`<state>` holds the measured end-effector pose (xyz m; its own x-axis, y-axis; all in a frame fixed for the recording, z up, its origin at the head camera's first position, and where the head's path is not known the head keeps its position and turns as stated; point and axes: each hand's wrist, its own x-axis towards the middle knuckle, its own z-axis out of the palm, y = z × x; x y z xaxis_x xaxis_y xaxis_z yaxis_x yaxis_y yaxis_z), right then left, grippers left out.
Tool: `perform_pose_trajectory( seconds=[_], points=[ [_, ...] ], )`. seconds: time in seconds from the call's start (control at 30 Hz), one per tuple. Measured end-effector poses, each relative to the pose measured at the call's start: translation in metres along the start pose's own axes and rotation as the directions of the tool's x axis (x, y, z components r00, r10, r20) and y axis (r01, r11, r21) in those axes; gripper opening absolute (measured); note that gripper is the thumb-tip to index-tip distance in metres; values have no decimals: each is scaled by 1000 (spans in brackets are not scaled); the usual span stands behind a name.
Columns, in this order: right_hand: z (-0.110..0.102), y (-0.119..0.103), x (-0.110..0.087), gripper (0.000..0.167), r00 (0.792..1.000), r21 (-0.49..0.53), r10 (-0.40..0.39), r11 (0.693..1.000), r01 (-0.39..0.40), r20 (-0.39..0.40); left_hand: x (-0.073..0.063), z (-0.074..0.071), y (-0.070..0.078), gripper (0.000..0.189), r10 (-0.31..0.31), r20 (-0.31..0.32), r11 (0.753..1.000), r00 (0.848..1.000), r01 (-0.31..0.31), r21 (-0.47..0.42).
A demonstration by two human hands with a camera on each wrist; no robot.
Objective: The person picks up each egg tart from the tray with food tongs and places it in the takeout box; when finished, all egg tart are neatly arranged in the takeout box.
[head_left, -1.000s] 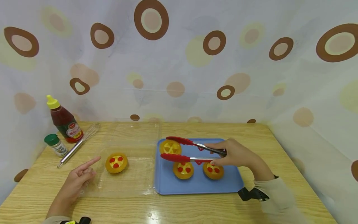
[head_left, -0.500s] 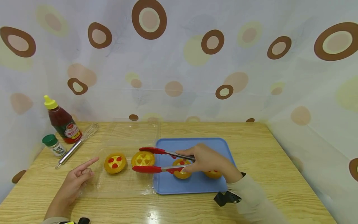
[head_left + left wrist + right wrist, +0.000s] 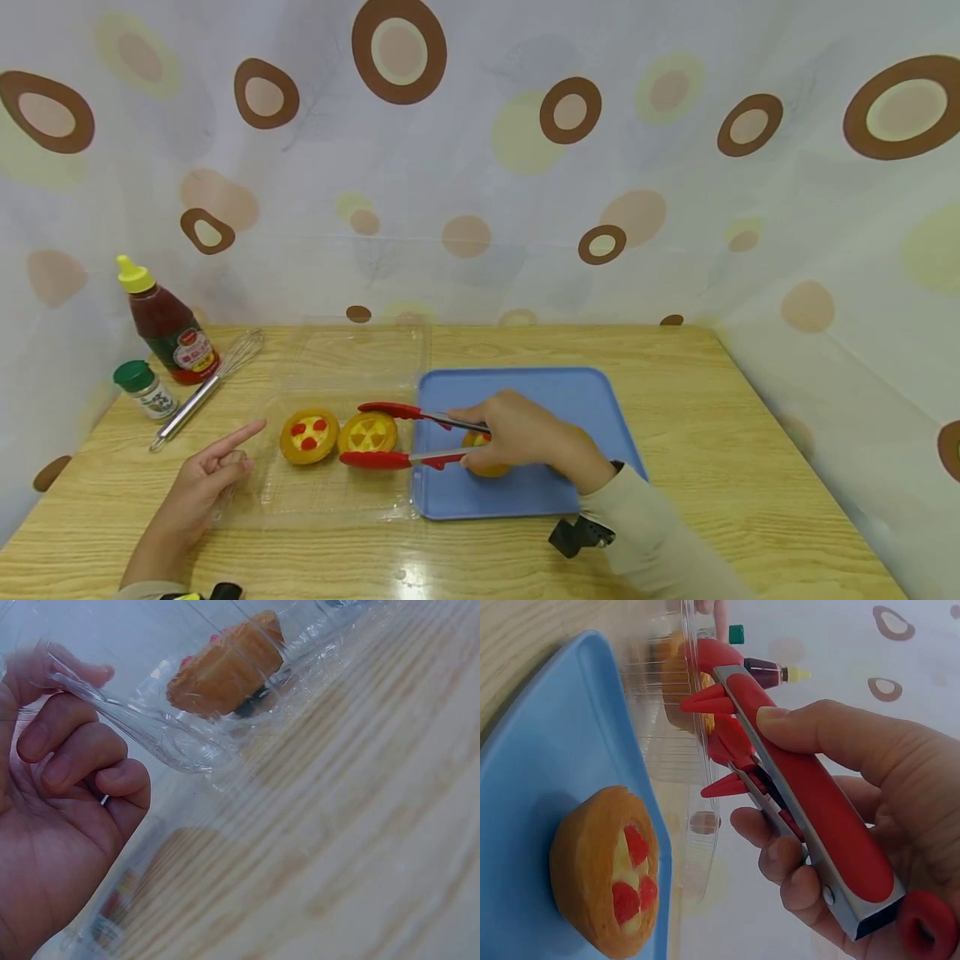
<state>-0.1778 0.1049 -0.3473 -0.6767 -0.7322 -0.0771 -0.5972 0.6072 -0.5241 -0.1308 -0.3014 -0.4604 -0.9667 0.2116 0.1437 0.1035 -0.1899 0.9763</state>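
My right hand (image 3: 517,429) grips red-and-silver tongs (image 3: 810,817), whose red tips lie on both sides of a tart with wedge-shaped pieces on top (image 3: 367,435). This tart sits inside a clear plastic box (image 3: 337,498), right beside another tart with red toppings (image 3: 308,437). At the box's left edge, my left hand (image 3: 206,483) holds the rim with curled fingers while its index finger points out along the side. The left wrist view shows the plastic rim (image 3: 142,735) crossing those fingers. Under my right hand, a red-topped tart (image 3: 607,874) rests on a blue tray (image 3: 525,500), partly hidden in the head view.
The box's clear lid (image 3: 352,354) lies open toward the wall. On the left stand a sauce bottle (image 3: 176,333) with a yellow cap and a green-capped shaker (image 3: 146,390); a whisk (image 3: 206,392) lies beside them. Another tart (image 3: 581,435) on the tray is mostly covered by my right wrist.
My right hand has carried the wedge-topped tart in the tongs leftward from the tray into the box, beside the first tart. The left hand has stayed at the box's edge.
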Motion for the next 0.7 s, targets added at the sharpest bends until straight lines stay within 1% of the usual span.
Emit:
perform_pose_trajectory(
  seconds=[0.17, 0.33, 0.53, 0.7],
  points=[
    [1, -4, 6, 55, 1000, -30, 0, 1000, 0, 0, -1, 0, 0, 57, -2, -1, 1000, 1000, 2, -1],
    [0, -10, 11, 55, 1000, -89, 18, 996, -18, -1, -1, 0, 0, 57, -5, -5, 1000, 1000, 5, 16],
    [-1, -18, 17, 56, 997, -133, 71, 989, -69, 14, -1, 0, 0, 57, -1, 3, 1000, 1000, 1, 4],
    [-2, -24, 22, 58, 994, -211, 111, 972, -106, 10, 0, 0, 0, 57, -1, 1, 1000, 1000, 1, 0]
  ],
)
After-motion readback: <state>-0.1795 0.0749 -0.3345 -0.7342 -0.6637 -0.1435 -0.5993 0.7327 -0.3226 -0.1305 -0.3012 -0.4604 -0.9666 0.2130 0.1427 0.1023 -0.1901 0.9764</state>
